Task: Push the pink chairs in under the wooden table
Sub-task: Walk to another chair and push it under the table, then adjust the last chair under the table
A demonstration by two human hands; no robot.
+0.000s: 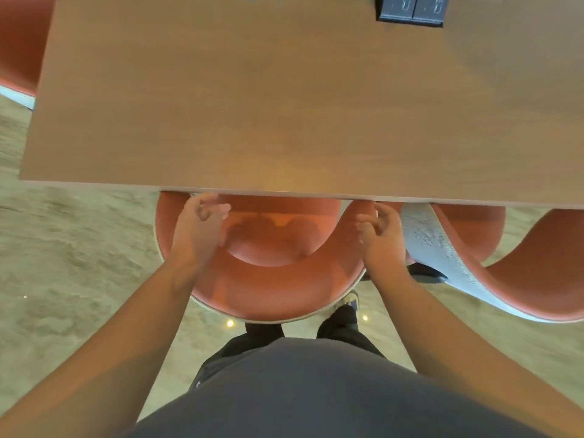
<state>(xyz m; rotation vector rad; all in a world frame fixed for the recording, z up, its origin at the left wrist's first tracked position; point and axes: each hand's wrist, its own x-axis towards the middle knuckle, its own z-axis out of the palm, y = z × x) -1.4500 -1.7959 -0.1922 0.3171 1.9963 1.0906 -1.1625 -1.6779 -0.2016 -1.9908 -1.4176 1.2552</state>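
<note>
Two hands show in my head view, both hovering above the pink chair (268, 289) that sits straight in front of me, with the wooden table (252, 99) as my landmark. That chair's seat reaches partly beneath the table's near edge, while its curved backrest stands out on my side of the edge. My left hand (197, 230) sits just short of the table's near edge, over the chair's left arm, fingers loosely curled and gripping nothing; I cannot tell whether its heel touches the upholstery. My right hand (380, 237) is likewise just short of the edge, over the chair's right side, fingers relaxed and slightly bent, holding nothing. A second pink chair (512, 263) with a pale grey outer shell stands beside the first, to the right along the same table edge, also partly beneath it. A third pink chair (22, 45) shows past the table's left end. Set into the tabletop at the far side is a dark power socket panel (410, 9). Below the table edge, closest to me, I see my grey shirt (316, 396), dark trousers and one shoe (349, 300) on the beige carpet (72, 248).
</note>
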